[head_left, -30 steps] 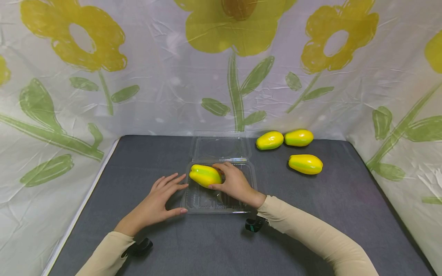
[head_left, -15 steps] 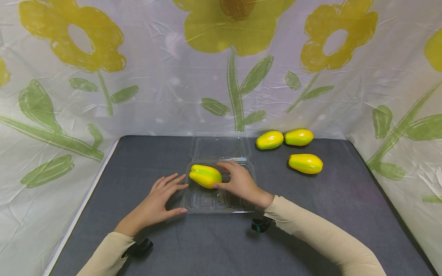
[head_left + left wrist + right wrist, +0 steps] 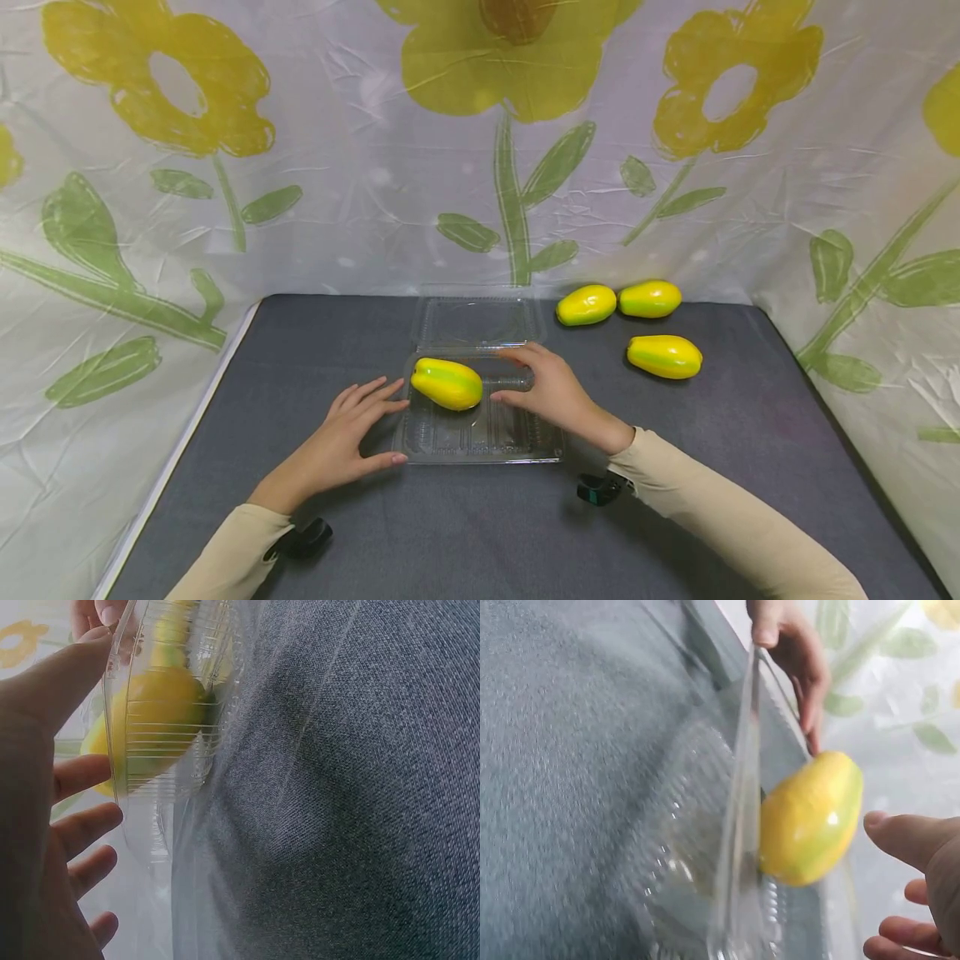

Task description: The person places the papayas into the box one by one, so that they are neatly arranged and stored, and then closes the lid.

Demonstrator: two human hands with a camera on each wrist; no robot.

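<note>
In the head view, the right hand point(image 3: 558, 396) has let go of the fruit point(image 3: 447, 384) and drawn away to its right, thumb and fingers parted around nothing; the fruit lies alone in the left part of the open box point(image 3: 517, 433) on the desk point(image 3: 375, 533). The left wrist view shows the left hand point(image 3: 30, 795) spread, gripping nothing, fingertips at the box's edge. In the right wrist view, a gap separates thumb from fruit, so its placing looks finished.
</note>
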